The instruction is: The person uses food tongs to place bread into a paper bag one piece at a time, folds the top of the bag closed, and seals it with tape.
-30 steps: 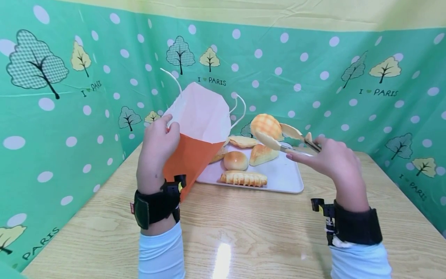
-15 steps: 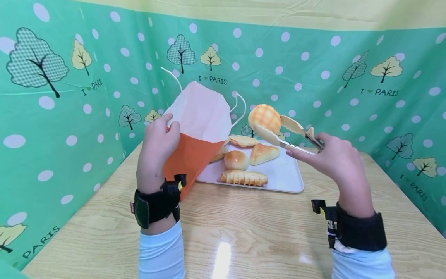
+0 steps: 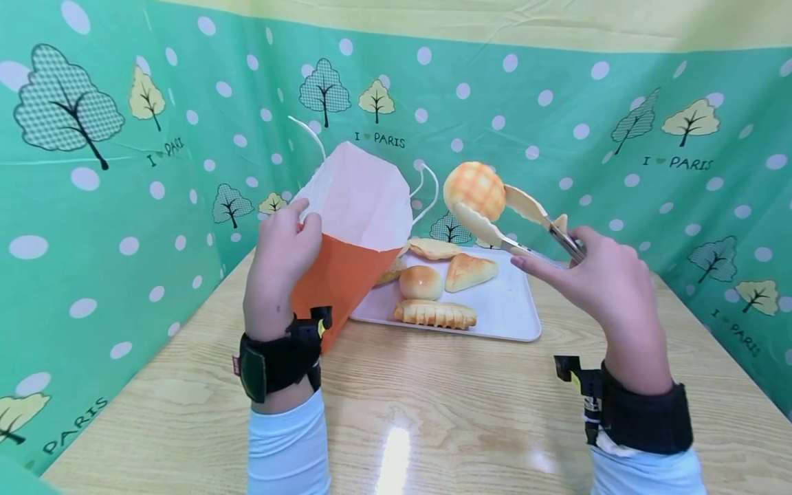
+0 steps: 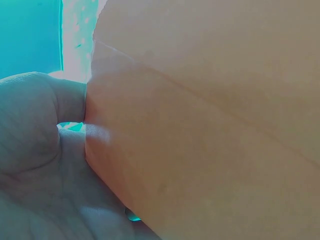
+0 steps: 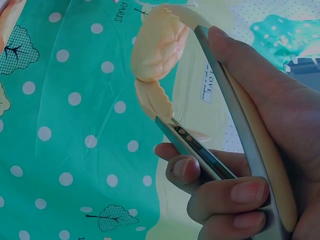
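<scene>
Bun on the rise! Head view: it's a touch higher than half a sec ago, gripped in tongs above the tray, approx. level w/ the bag mouth, so we'd call the lift nearly done. L wrist: our left hand pinches the bag's edge, paper hiding fingertips. R wrist: our right hand curls firmly round the tongs.

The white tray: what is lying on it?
On the tray lie a round bun, triangular bread, ridged bread, flat bread and, partly covered by the orange bag, a brown bread. Anything farther left is hidden behind the bag.
</scene>
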{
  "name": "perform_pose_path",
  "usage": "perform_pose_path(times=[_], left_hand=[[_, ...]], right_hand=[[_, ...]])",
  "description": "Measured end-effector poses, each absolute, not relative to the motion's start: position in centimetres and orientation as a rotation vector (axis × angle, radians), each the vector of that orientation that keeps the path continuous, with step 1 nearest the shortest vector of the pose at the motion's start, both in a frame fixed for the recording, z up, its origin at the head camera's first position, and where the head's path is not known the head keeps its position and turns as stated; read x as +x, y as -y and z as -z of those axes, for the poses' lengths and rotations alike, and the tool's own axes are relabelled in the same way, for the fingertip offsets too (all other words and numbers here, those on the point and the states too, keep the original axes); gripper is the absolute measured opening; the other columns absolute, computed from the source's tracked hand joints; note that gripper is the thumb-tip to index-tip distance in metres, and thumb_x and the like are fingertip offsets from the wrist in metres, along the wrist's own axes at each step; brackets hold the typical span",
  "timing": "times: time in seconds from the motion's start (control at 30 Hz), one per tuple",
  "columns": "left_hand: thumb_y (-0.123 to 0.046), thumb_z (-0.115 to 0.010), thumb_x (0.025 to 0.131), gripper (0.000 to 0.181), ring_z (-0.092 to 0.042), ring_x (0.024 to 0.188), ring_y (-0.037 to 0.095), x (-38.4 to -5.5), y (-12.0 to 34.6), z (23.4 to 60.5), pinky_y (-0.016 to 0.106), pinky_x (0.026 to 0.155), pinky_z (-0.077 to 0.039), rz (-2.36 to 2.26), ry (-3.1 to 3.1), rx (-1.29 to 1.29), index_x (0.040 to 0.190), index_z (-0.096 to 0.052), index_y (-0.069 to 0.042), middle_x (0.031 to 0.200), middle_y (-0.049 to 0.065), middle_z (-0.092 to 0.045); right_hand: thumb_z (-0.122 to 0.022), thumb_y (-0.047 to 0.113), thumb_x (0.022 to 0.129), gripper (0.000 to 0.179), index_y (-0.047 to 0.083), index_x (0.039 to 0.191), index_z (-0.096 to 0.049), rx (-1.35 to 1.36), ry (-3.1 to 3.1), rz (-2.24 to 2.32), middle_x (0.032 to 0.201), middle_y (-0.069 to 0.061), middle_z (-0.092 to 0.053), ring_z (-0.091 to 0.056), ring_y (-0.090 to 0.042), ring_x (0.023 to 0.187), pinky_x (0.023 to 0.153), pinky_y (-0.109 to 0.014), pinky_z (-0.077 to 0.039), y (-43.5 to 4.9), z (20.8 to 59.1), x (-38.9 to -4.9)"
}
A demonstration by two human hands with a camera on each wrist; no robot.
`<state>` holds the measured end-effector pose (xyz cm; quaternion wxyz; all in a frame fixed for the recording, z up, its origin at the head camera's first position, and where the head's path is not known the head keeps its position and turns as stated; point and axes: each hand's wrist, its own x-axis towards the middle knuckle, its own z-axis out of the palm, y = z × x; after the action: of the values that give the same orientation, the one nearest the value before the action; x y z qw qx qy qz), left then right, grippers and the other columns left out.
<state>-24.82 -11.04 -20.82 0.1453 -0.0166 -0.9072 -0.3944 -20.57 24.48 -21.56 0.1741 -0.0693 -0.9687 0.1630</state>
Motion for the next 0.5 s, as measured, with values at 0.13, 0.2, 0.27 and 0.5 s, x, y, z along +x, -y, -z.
perform_pose_path(times=[0.13, 0.2, 0.27, 0.5], left_hand=[[-0.022, -0.026, 0.094, 0.054, -0.028, 0.044, 0.019, -24.8, 11.0, 20.9, 0.027, 0.046, -0.028, 1.128, 2.609, -0.037, 0.146, -0.028, -0.006, 0.053, 0.0, -0.027], [-0.023, -0.026, 0.095, 0.054, -0.028, 0.044, 0.019, -24.8, 11.0, 20.9, 0.027, 0.047, -0.028, 1.125, 2.602, -0.034, 0.146, -0.028, -0.007, 0.054, 0.001, -0.028], [-0.023, -0.026, 0.095, 0.054, -0.029, 0.045, 0.02, -24.9, 11.0, 20.9, 0.027, 0.048, -0.029, 1.129, 2.595, -0.033, 0.146, -0.027, -0.007, 0.054, 0.001, -0.029], [-0.024, -0.025, 0.095, 0.05, -0.03, 0.049, 0.022, -24.8, 11.1, 21.0, 0.03, 0.053, -0.029, 1.157, 2.576, -0.024, 0.141, -0.03, -0.007, 0.059, 0.004, -0.029]], right_hand=[[-0.051, 0.085, 0.061, 0.088, 0.012, 0.111, -0.052, -0.183, 2.705, -0.468, 0.083, -0.011, -0.057, -0.051, -0.03, 0.073, 0.051, -0.036, -0.033, -24.3, 21.4, -20.3], [-0.051, 0.084, 0.062, 0.087, 0.012, 0.11, -0.052, -0.176, 2.691, -0.476, 0.082, -0.01, -0.056, -0.051, -0.029, 0.073, 0.052, -0.036, -0.032, -24.1, 21.3, -20.1], [-0.052, 0.083, 0.062, 0.085, 0.012, 0.11, -0.052, -0.169, 2.678, -0.481, 0.081, -0.01, -0.056, -0.05, -0.029, 0.072, 0.052, -0.036, -0.032, -23.9, 21.2, -20.0], [-0.053, 0.082, 0.063, 0.084, 0.013, 0.11, -0.052, -0.156, 2.656, -0.495, 0.079, -0.009, -0.054, -0.048, -0.028, 0.07, 0.051, -0.035, -0.031, -23.3, 21.0, -19.6]])
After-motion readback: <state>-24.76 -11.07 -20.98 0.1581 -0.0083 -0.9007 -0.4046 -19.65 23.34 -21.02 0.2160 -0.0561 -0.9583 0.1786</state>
